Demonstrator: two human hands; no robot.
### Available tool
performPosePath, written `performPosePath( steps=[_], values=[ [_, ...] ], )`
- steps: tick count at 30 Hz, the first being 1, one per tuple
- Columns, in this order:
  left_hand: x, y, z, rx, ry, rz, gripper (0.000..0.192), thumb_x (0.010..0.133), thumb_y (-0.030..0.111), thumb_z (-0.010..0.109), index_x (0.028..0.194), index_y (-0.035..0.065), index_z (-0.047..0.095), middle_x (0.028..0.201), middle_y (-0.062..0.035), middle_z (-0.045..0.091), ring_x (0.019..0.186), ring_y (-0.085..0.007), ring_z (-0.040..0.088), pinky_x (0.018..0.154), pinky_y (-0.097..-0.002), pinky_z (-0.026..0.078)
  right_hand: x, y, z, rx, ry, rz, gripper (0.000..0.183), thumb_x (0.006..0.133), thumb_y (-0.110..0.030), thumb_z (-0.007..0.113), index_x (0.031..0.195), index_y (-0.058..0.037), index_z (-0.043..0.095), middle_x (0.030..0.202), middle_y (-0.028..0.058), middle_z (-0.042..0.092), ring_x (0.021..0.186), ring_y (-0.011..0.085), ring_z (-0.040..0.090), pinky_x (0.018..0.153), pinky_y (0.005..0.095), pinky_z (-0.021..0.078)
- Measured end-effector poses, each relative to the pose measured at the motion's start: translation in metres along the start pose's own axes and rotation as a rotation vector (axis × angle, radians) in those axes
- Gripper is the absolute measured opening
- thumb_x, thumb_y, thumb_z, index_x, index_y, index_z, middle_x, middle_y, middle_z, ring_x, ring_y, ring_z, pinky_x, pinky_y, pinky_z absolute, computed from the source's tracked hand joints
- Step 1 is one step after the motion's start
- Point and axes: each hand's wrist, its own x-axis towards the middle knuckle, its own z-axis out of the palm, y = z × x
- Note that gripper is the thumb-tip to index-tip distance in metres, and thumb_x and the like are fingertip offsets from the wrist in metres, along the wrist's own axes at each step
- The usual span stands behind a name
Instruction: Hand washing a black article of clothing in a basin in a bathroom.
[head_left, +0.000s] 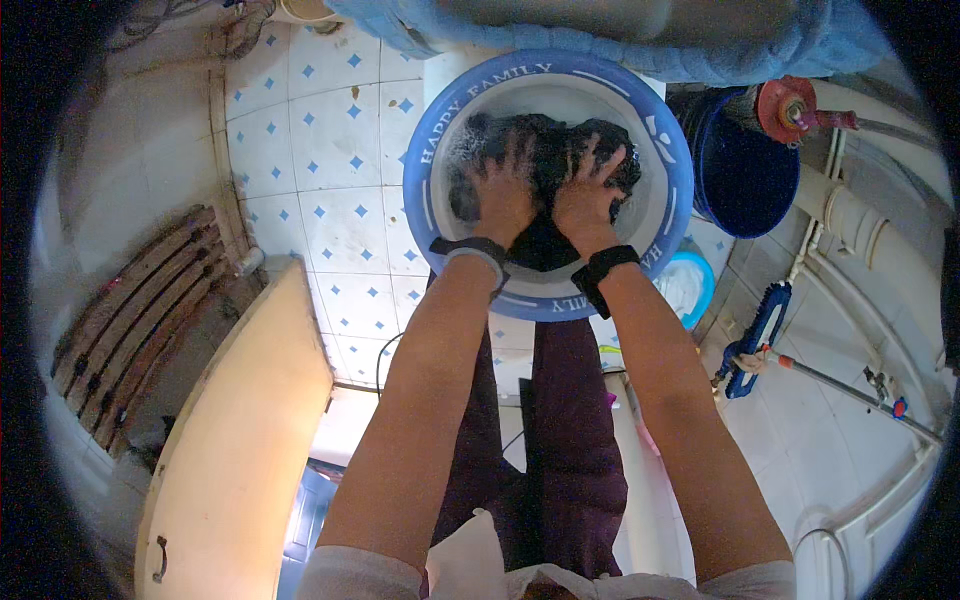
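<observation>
A round plastic basin (679, 172) with a wide blue rim bearing white lettering holds water and a bunched dark cloth (546, 244). My left hand (506, 195) rests palm down on the cloth's left part, fingers spread and fingertips partly blurred against it. Beside it, my right hand (589, 196) lies on the right part of the cloth with its fingers apart. Both wrists wear dark bands, at the near side of the basin. Water and some froth surround the cloth. Its underside is hidden.
Right of the basin stands a dark blue bucket (746, 172), with a smaller light-blue basin (705, 289) nearer. A blue mop head (757, 337) and pipes (862, 289) line the right wall. At left are a door (232, 420) and a radiator (142, 322). Blue-patterned tiles (337, 172) cover the floor.
</observation>
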Motion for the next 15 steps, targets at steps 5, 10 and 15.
performPosePath(
  steps=[5, 10, 15],
  values=[
    [0.005, -0.028, -0.031, -0.231, 0.009, -0.079, 0.066, 0.067, 0.026, 0.059, 0.124, 0.0143, 0.029, 0.123, -0.0105, 0.030, 0.109, -0.0362, 0.029, 0.086, -0.0586, 0.020, -0.003, 0.036, 0.015, 0.914, 0.485, 0.050, 0.052, 0.064, -0.002, 0.057, 0.112, 0.0010, 0.038, 0.121, 0.0217, 0.032, 0.109, 0.0378, 0.034, 0.075, 0.0409, 0.0430],
    [0.006, 0.019, -0.024, -0.336, -0.066, -0.402, 0.064, 0.067, 0.022, 0.059, 0.123, 0.0130, 0.030, 0.122, -0.0128, 0.030, 0.111, -0.0346, 0.026, 0.089, -0.0580, 0.020, 0.037, 0.069, 0.100, 1.370, 0.436, 0.216, 0.043, 0.065, -0.003, 0.062, 0.103, 0.0020, 0.043, 0.095, 0.0130, 0.053, 0.086, 0.0261, 0.052, 0.071, 0.0357, 0.0433],
    [0.003, -0.096, 0.009, -0.784, -0.405, -0.483, 0.069, 0.061, 0.014, 0.059, 0.122, 0.0082, 0.030, 0.117, -0.0179, 0.036, 0.111, -0.0347, 0.031, 0.090, -0.0441, 0.030, 0.011, 0.021, -0.017, 2.168, -0.498, 0.466, 0.024, 0.067, 0.000, 0.054, 0.090, 0.0037, 0.051, 0.082, 0.0076, 0.056, 0.070, 0.0167, 0.055, 0.061, 0.0300, 0.0454]
  ],
)
